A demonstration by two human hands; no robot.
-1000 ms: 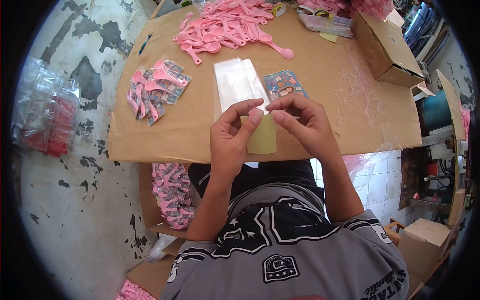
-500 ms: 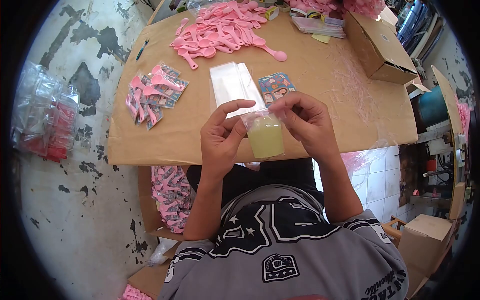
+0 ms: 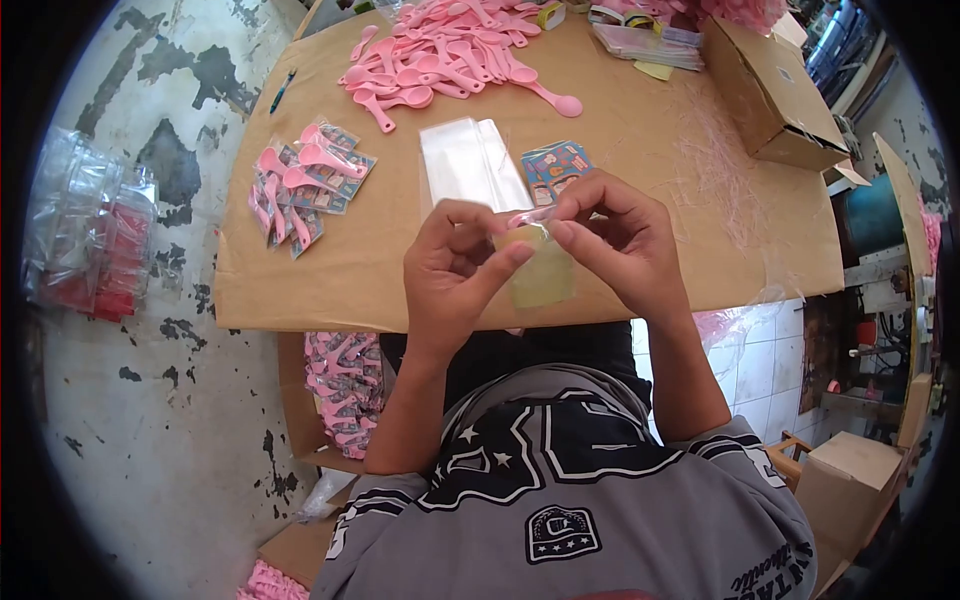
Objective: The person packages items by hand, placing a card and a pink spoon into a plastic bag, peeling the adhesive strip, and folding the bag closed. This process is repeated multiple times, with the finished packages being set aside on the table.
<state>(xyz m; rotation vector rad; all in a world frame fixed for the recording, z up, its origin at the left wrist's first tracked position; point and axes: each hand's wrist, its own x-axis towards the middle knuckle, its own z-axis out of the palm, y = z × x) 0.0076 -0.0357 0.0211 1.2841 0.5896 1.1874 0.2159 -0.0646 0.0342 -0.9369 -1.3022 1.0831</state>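
Note:
Between my hands is a small clear plastic bag [image 3: 543, 287] with a pale yellow-green card inside, held above the table's near edge. My left hand [image 3: 452, 268] is closed on the bag's upper left side, thumb over its front. The right hand [image 3: 628, 248] pinches the top edge with thumb and fingers, where the plastic is bunched. Just beyond the hands lie a stack of clear bags [image 3: 468, 165] and some blue printed cards [image 3: 553, 166], partly covered by my right fingers. Farther back is a heap of loose pink spoons [image 3: 450, 55].
Bagged pink spoons with cards [image 3: 308, 180] lie at the table's left, below a pen [image 3: 283, 90]. A cardboard box [image 3: 770, 95] stands at the right beside thin plastic strips [image 3: 722, 185]. Below the near edge, another carton holds packed spoons [image 3: 342, 395].
My left thumb and fingers have moved in and closed on the bag's upper side. Both hands now bunch its top, and the bag has shifted slightly right.

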